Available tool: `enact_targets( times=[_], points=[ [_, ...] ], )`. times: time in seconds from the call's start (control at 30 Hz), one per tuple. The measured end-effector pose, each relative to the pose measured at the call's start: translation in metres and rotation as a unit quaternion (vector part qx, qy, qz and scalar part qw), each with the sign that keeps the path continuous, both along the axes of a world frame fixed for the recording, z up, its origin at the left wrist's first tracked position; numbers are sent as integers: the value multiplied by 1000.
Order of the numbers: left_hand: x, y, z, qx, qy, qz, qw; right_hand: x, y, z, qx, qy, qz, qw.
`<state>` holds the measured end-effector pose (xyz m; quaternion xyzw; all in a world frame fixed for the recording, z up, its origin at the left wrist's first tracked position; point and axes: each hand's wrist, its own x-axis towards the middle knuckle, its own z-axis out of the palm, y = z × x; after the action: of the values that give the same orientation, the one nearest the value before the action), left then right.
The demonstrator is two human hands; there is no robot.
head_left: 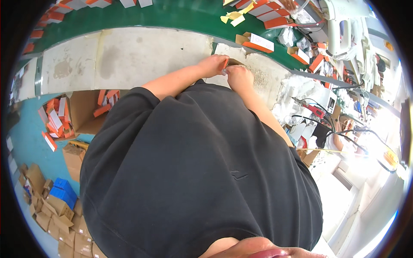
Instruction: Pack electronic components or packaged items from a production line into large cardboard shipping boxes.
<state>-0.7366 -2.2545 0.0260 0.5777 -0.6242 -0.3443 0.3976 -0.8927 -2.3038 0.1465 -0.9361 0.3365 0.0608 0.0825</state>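
Both hands meet at the near edge of the bench [129, 56], just above the black shirt [198, 172]. The left hand [211, 65] is curled tight, its fingers pinched on a small orange and white box [225, 64], which sits between the two hands at the bench edge. The right hand [240, 78] is bunched into a loose fist touching the same box from the right; whether it clamps the box or only steadies it cannot be told, as the box is mostly hidden by the knuckles. The bench top to the left of the hands is bare grey board with plenty of room; to the right it is chipped and ends close by at a clutter of white bags [297, 94] and cables [344, 129]. Beyond the bench runs a green belt [180, 15]. On it, one orange and white carton [258, 43] lies just past the hands, and a stack of about three more [271, 13] lies further off. On the floor to the left stands one open crate [81, 112] full of the same orange boxes, too many to count, with a heap of flat brown cartons [56, 219] nearer the lower edge.
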Motion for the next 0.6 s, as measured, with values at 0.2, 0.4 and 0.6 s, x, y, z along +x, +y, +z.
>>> enact_targets(
  times=[0.2,0.4,0.6],
  points=[
    [-4,-1,-4,21,77,32,996,10,-21,-4,25,77,9,997],
    [19,-25,-10,136,493,74,856,-19,-44,53,77,-371,-152,913],
    [-18,-90,89,164,597,-109,777,-84,-108,61,433,-427,-173,775]
  ],
)
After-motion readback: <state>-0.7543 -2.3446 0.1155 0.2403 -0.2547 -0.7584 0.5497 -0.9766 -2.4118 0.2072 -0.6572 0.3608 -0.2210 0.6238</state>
